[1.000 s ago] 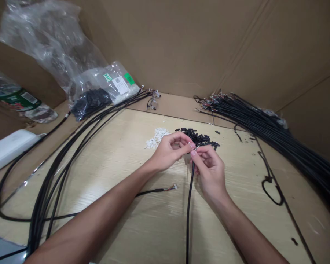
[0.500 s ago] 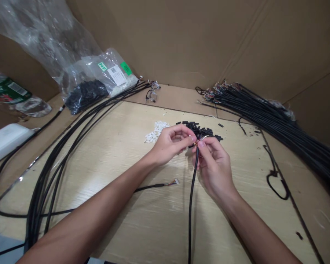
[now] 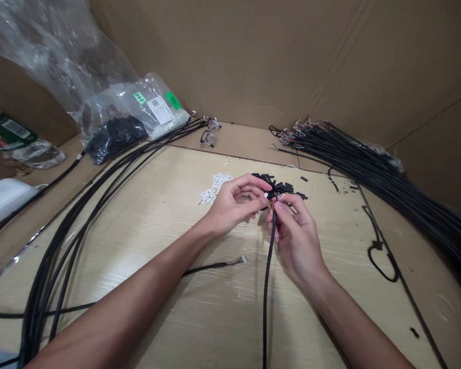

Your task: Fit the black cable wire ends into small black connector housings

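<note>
My right hand (image 3: 297,225) pinches the end of a black cable (image 3: 268,287), where thin coloured wires (image 3: 271,203) fan out of the sheath. The cable runs down toward me from the fingers. Close on the left, my left hand (image 3: 240,202) has thumb and forefinger around a small white connector (image 3: 266,195), mostly covered by the fingertips. Whether a wire sits inside it, I cannot tell. Just behind the hands lies a pile of short black tubes (image 3: 288,187). White connectors (image 3: 215,188) lie heaped beyond my left wrist.
A finished-looking cable end with a white plug (image 3: 243,259) lies below my left forearm. Black cables (image 3: 80,225) curve along the left, and a thick cable bundle (image 3: 369,164) lies right. Plastic bags (image 3: 119,123), glasses (image 3: 208,134) and a bottle (image 3: 19,136) stand or lie at the back.
My left fingertips have drawn slightly left and apart from the wires, and the white connector between them shows more. The right hand keeps its hold on the cable. The whole view has shifted a little.
</note>
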A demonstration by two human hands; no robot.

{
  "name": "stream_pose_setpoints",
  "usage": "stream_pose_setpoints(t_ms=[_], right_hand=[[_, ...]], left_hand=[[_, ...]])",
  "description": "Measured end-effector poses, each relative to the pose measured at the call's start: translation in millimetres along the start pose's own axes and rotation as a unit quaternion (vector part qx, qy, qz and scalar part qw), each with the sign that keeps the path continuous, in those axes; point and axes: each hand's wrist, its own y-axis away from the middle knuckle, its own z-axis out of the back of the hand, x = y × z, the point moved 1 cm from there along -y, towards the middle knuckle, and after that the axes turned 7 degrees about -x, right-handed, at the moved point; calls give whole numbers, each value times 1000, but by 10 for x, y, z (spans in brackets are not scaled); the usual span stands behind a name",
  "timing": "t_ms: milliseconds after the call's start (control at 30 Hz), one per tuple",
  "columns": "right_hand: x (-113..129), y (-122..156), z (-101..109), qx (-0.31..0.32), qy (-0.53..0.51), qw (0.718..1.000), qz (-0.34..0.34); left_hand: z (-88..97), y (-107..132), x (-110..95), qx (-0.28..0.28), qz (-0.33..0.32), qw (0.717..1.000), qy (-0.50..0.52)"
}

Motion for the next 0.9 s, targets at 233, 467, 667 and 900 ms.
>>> stream_pose_setpoints(t_ms=[233, 467, 667, 900], right_hand=[[-7, 5, 1, -2, 6, 1000, 0], [-11, -2, 1, -8, 13, 1000, 15], [-13, 0, -8, -6, 27, 999, 22], [-48, 6, -27, -8, 26, 999, 38]], left_hand=[[-4, -13, 16, 2, -18, 1000, -5], [-7, -6, 22, -2, -34, 999, -4], [-31, -6, 30, -15, -32, 999, -20], [-49, -14, 75, -13, -29, 999, -35]])
